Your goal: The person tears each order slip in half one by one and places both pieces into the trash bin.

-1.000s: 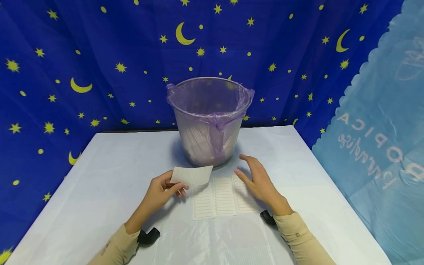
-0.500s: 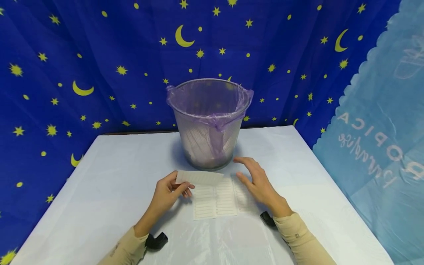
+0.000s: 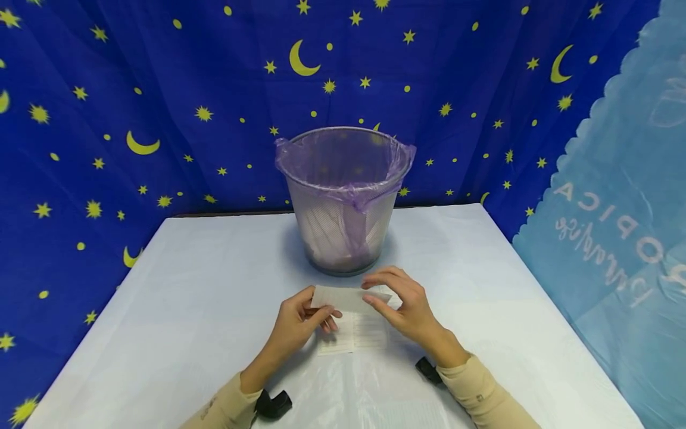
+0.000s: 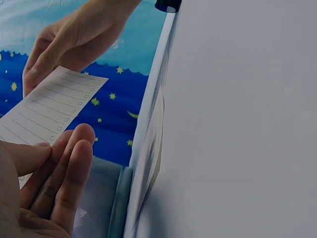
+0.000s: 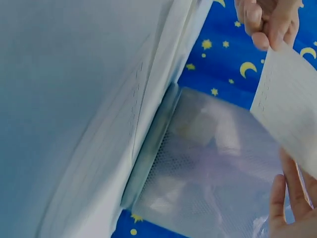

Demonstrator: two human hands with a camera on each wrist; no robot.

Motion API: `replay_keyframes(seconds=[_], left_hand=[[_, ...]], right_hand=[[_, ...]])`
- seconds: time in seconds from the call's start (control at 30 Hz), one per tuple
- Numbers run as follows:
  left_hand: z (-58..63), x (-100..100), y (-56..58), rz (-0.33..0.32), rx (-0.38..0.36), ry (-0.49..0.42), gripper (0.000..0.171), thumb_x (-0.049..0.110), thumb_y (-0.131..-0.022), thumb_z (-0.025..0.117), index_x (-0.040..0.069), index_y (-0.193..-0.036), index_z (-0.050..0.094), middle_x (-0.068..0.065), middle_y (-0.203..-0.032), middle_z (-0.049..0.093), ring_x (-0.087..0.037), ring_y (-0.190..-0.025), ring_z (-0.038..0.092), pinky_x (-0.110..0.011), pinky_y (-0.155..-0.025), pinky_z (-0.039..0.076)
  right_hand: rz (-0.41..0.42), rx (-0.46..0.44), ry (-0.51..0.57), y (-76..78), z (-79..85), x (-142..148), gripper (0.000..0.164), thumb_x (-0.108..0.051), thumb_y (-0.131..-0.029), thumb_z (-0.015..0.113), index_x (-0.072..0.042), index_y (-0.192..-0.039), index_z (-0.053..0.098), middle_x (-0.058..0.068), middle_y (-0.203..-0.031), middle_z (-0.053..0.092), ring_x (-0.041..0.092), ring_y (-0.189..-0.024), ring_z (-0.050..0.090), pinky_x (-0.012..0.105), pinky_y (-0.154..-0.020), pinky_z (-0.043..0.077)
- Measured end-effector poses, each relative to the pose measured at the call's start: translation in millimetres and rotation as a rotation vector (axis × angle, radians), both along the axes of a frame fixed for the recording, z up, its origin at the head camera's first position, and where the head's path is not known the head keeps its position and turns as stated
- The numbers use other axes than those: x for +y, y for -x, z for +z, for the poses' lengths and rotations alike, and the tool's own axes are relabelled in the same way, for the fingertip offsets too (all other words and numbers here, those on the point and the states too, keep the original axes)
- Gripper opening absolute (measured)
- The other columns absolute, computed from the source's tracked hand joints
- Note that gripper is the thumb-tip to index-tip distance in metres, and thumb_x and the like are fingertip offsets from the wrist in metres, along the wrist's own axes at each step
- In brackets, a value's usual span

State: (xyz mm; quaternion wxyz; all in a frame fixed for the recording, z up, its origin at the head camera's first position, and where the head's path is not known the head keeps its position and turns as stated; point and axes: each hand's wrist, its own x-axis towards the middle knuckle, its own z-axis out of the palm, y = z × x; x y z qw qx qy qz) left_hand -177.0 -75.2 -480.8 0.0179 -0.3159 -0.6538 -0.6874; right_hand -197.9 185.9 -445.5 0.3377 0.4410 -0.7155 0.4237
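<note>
Left hand point(image 3: 295, 325) pinches a white, lined, rectangular paper slip point(image 3: 345, 299) above flat white lined sheets point(image 3: 370, 335) on the white-covered counter point(image 3: 225, 268), before a purple-lined silver mesh bin point(image 3: 321, 223). Right hand point(image 3: 411, 307): fingers parted at slip's other end; contact unclear.

Left sleeve point(image 3: 227, 408), beige, bearing a small dark marking point(image 3: 208, 409); right sleeve point(image 3: 485, 394), beige, with a button-like spot point(image 3: 479, 397); black left wrist camera point(image 3: 276, 406) and right wrist camera point(image 3: 428, 370).
</note>
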Motion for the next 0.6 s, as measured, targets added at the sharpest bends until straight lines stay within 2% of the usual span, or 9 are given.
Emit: replay_keyframes(seconds=[0.07, 0.17, 0.2, 0.3, 0.47, 0.6], left_hand=[[-1.1, 2, -1.7, -0.016, 0.005, -0.014, 0.031, -0.007, -0.101, 0.063, -0.004, -0.084, 0.037, -0.032, -0.093, 0.076, -0.042, -0.066, 0.074, -0.048, -0.056, 0.06], [-1.8, 5, -4.3, -0.026, 0.021, 0.0, 0.01, -0.007, -0.101, 0.063, -0.009, -0.099, 0.054, -0.031, -0.093, 0.076, -0.039, -0.067, 0.074, -0.047, -0.056, 0.061], [-1.6, 6, -5.1, -0.022, 0.018, 0.007, 0.007, -0.006, -0.101, 0.063, -0.009, -0.105, 0.058, -0.03, -0.093, 0.076, -0.038, -0.067, 0.075, -0.047, -0.056, 0.061], [-0.6, 7, -7.1, 0.029, 0.038, 0.056, 0.023, -0.002, -0.1, 0.067, -0.003, -0.124, 0.066, -0.023, -0.09, 0.077, -0.033, -0.067, 0.075, -0.044, -0.057, 0.062], [0.8, 8, -7.9, 0.166, 0.136, 0.143, 0.018, 0.004, -0.096, 0.076, 0.006, -0.113, 0.072, -0.011, -0.092, 0.079, -0.018, -0.075, 0.076, -0.036, -0.064, 0.063], [1.8, 8, -6.9, 0.217, 0.191, 0.176, 0.015, 0.005, -0.093, 0.079, 0.011, -0.105, 0.073, -0.007, -0.097, 0.077, -0.012, -0.088, 0.074, -0.029, -0.069, 0.059]], right_hand=[[0.011, 0.007, 0.029, -0.8, -0.8, -2, 0.017, -0.011, -0.095, 0.079, -0.002, -0.11, 0.076, 0.008, -0.1, 0.077, 0.024, -0.095, 0.072, 0.027, -0.092, 0.055], [0.002, 0.013, 0.051, -1.9, -2.4, -5, 0.007, -0.008, -0.096, 0.078, -0.004, -0.102, 0.077, 0.007, -0.095, 0.076, 0.022, -0.089, 0.072, 0.025, -0.086, 0.056], [-0.003, 0.011, 0.052, -2.1, -2.9, -5, 0.005, -0.007, -0.096, 0.077, -0.005, -0.1, 0.077, 0.006, -0.094, 0.076, 0.021, -0.087, 0.072, 0.025, -0.084, 0.056], [-0.002, -0.003, 0.048, -2.9, -3.7, -7, 0.006, -0.003, -0.094, 0.077, -0.007, -0.097, 0.076, 0.004, -0.093, 0.075, 0.019, -0.085, 0.071, 0.025, -0.081, 0.057], [0.037, -0.052, -0.024, -6.8, -5.4, -9, 0.016, 0.002, -0.089, 0.079, -0.011, -0.098, 0.076, 0.001, -0.091, 0.074, 0.015, -0.081, 0.071, 0.024, -0.077, 0.058], [0.061, -0.126, -0.11, -12.3, -6.5, -10, 0.018, 0.001, -0.088, 0.081, -0.014, -0.097, 0.076, -0.003, -0.09, 0.072, 0.01, -0.08, 0.07, 0.02, -0.076, 0.057]])
